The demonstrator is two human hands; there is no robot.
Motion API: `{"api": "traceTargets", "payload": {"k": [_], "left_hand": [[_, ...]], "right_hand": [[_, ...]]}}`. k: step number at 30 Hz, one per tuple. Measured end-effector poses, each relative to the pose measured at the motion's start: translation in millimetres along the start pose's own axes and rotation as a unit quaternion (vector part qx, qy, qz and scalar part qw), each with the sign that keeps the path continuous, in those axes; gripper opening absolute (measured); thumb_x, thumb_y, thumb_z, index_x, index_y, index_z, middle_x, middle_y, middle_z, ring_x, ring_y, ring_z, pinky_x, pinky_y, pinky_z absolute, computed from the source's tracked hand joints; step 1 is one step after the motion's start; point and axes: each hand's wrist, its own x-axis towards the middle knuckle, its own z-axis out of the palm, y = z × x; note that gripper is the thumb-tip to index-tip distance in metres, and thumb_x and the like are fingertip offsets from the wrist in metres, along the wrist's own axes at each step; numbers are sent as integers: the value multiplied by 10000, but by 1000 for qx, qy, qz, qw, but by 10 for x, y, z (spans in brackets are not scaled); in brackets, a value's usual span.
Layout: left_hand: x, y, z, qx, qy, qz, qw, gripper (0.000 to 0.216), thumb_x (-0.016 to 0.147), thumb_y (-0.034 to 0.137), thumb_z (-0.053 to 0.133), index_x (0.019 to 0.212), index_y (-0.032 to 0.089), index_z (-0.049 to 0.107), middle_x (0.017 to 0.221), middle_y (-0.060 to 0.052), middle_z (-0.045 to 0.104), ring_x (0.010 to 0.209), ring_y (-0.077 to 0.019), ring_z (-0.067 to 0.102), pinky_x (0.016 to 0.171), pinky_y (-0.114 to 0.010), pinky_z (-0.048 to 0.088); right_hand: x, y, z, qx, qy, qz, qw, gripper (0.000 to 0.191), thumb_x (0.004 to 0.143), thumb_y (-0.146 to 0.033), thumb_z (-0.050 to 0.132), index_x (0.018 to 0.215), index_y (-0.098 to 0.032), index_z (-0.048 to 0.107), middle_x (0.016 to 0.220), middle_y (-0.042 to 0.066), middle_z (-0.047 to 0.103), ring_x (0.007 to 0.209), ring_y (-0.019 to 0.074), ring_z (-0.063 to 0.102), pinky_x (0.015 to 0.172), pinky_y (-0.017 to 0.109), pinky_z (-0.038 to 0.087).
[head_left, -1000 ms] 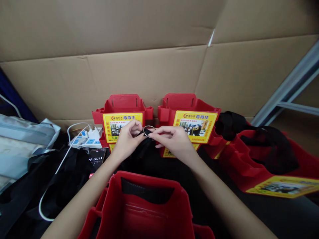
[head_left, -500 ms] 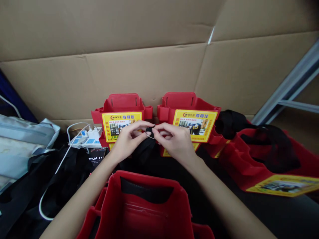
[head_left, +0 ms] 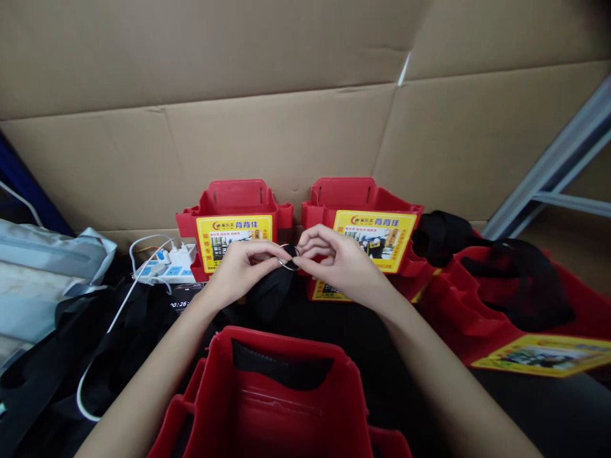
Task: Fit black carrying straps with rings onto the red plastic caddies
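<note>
From the head camera, your left hand (head_left: 238,272) is closed in a pinch on the black woven strap (head_left: 270,294), thumb and forefinger meeting at the left edge of the thin round metal ring (head_left: 288,257); your right hand (head_left: 344,267) pinches the ring's right side, its other fingers curled loosely above. Ring and strap end hang between both hands, just in front of the left yellow-labelled red plastic bin (head_left: 236,197) and the right yellow-labelled red plastic bin (head_left: 351,194), beyond the near open red plastic bin (head_left: 224,340).

Since a second ago the ring has dropped a little; something dark shows inside its loop; your left forearm has slid over the black phone (head_left: 184,298), hiding part of its screen. I judge the strap to be caught in the ring, though your fingers hide the join.

The brown cardboard wall (head_left: 286,127) stands close behind the labelled bins; a white power strip (head_left: 167,264) lies left; a heap of red bins and black straps (head_left: 477,299) lies right; the freest room is towards you, over the near bin.
</note>
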Motion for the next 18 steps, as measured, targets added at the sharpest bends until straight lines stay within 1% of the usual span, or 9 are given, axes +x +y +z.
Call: {"api": "traceTargets", "payload": {"k": [3,5,7,12,15,18], "left_hand": [[2,9,-13,8,-9,-8,1000,91,756,179,599,807,161,672,849,-51,684,811,-147,617,696,-257,502],[0,29,-13,0,-9,-13,1000,89,753,161,595,797,161,672,836,-49,685,804,-146,620,694,-256,505],[-2,52,-7,-12,6,-22,1000,91,748,146,592,785,159,674,818,-47,684,791,-141,623,692,-253,507],[3,89,13,-15,66,-45,997,45,716,161,625,725,153,668,799,-43,672,759,-134,622,660,-233,503],[5,107,14,-12,69,-56,996,46,724,174,620,715,152,659,783,-37,668,740,-133,616,643,-230,497],[-1,120,2,-1,61,-48,997,54,732,184,621,739,153,665,795,-43,668,760,-142,615,676,-251,497]], "right_hand": [[6,13,-7,3,-17,28,999,230,687,-171,591,900,-173,503,672,-32,549,589,71,542,573,196,480],[3,0,13,17,-42,49,998,249,707,-177,559,954,-161,532,649,-31,547,559,72,537,520,189,481],[-3,-27,33,42,-68,59,995,255,745,-208,521,990,-146,550,658,-11,576,550,79,553,479,189,485],[-24,-86,21,60,-48,52,996,268,789,-275,512,994,-125,597,676,29,637,556,102,597,459,198,494],[-27,-79,-6,77,-55,39,995,252,809,-283,504,986,-143,617,708,33,658,602,114,623,478,200,503],[-11,-35,-16,105,-69,41,991,243,793,-265,542,993,-140,603,711,32,664,610,119,634,474,194,502]]}}
